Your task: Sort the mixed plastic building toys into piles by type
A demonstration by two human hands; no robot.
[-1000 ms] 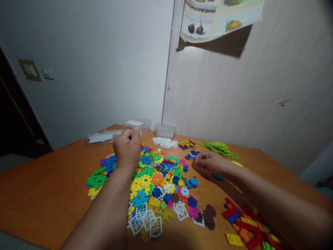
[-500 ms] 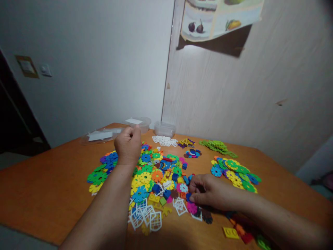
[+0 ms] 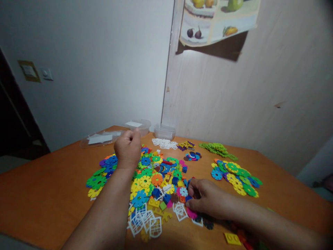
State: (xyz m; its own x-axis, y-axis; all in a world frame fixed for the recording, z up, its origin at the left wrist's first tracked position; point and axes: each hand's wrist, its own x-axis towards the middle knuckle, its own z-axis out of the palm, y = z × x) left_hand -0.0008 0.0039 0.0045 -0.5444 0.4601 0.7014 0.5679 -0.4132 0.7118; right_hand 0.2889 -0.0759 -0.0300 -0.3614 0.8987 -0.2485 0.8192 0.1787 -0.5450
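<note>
Plastic mixed heap (image 3: 156, 180) lies left of right hand (image 3: 208, 198), fingers curled, grip unclear; left hand (image 3: 127, 149) fisted, contents hidden. Looks partway: snowflake-disc pile (image 3: 235, 176), lime pile (image 3: 217, 149) sit apart beyond right fingers; big heap still unsorted.

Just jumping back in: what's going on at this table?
A person's right hand reaches into the near right edge of a mixed pile of colorful plastic pieces; whether it grips one isn't clear. The left hand is a fist over the pile, its contents hidden. White pieces and light-green pieces lie in separate groups farther back, notched discs to the right.
</note>
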